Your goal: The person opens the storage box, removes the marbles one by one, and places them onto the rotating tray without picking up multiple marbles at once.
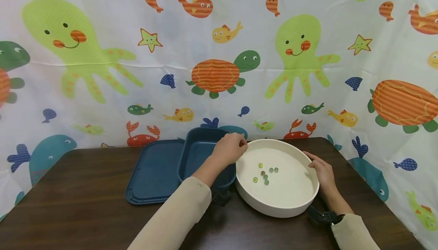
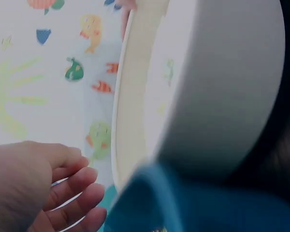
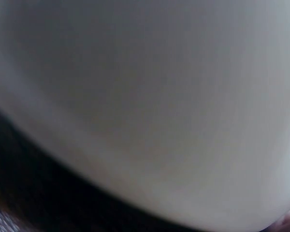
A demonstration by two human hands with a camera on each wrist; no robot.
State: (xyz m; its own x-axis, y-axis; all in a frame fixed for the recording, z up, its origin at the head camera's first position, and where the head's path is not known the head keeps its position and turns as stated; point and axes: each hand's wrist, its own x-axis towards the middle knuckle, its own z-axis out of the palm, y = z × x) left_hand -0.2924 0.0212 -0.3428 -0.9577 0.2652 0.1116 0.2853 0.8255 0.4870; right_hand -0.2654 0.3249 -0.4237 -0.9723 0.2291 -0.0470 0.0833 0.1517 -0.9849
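My left hand hovers where the blue bin and the white round tub meet. Its thumb lies close against the index finger in the left wrist view, with the other fingers loosely curled; whether something small is pinched there is hidden. Several small glass marbles, greenish, yellow and one brown, lie on the tub's floor. At the tub's right side, my right hand grips the rim, thumb over the edge and fingers along the outer wall. The tub's pale wall fills the right wrist view, blurred.
A flat blue lid lies left of the bin, close beside it. Behind the dark wooden table hangs a curtain printed with sea animals. Black wrist devices sit low beside the tub and bin.
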